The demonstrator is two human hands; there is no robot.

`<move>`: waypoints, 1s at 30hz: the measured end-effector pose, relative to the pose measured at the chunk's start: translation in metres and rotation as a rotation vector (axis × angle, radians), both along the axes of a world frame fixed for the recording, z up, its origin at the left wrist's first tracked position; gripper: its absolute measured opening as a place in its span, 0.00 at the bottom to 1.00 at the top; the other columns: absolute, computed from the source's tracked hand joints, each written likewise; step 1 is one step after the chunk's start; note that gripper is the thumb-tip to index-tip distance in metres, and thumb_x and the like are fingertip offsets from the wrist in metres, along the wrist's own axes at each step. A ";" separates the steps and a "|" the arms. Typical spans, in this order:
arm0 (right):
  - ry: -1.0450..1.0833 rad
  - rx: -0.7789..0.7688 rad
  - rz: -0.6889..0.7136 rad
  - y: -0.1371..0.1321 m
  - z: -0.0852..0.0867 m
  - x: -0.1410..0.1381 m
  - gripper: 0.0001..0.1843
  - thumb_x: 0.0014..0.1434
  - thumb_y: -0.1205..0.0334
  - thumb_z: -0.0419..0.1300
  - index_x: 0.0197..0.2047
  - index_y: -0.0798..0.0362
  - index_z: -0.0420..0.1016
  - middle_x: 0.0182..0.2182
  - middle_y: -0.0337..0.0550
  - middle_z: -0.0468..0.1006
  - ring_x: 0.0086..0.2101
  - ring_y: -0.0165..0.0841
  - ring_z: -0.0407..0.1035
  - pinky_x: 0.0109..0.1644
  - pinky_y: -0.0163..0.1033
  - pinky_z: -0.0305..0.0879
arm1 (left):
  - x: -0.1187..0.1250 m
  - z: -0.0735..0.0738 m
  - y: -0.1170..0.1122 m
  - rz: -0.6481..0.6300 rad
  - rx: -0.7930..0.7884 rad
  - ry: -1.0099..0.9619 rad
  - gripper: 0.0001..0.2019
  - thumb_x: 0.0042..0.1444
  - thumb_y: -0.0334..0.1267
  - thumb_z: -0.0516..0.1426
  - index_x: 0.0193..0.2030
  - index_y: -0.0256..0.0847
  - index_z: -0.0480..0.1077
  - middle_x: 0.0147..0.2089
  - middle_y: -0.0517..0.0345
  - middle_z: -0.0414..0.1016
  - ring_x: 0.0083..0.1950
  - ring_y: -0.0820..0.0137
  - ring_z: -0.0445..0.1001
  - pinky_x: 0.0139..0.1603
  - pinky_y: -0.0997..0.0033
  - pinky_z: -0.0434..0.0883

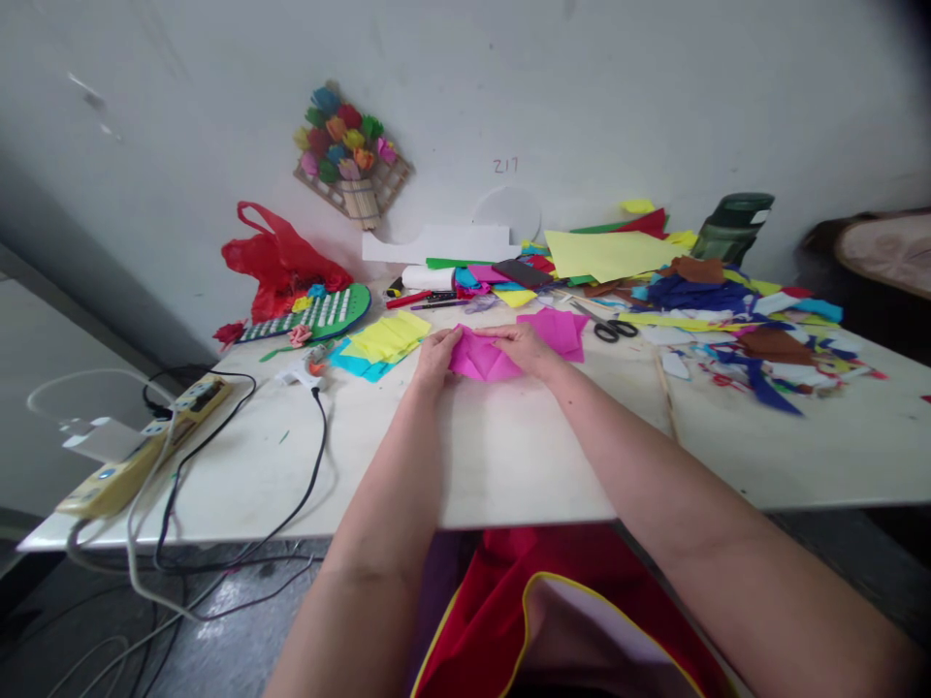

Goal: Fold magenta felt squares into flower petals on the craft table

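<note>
A bright pink sheet of crepe paper [481, 361] lies low over the table between my two hands, with creases across it. My left hand [437, 355] is closed on its left edge, thumb on top. On the upper right part, my right hand [521, 347] pinches the same sheet with thumb and fingers. More pink sheets [559, 332] lie just behind my right hand. Yellow paper sheets [389, 334] rest on blue ones [356, 364] to the left of my left hand. Black-handled scissors [615, 331] lie to the right of the pink sheets.
A glue gun [309, 368] and its cord lie left, near a power strip [145, 451]. Behind are a red plastic bag [280, 254], a green board with white pieces [331, 312] and pens [408, 300]. Paper scraps [778, 344] and a green bottle [731, 228] fill the right back.
</note>
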State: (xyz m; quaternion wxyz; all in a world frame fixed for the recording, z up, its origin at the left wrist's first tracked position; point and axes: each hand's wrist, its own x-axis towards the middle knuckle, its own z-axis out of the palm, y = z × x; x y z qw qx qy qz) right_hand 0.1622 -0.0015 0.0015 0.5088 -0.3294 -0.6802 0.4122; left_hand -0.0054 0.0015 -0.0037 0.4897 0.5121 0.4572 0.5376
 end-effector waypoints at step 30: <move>-0.289 0.263 -0.048 0.015 -0.008 0.001 0.21 0.47 0.79 0.51 0.36 0.51 0.81 0.29 0.41 0.77 0.33 0.30 0.70 0.40 0.35 0.65 | 0.000 -0.001 -0.002 -0.065 0.081 0.064 0.20 0.40 0.52 0.62 0.28 0.35 0.72 0.20 0.62 0.65 0.21 0.78 0.60 0.21 0.77 0.55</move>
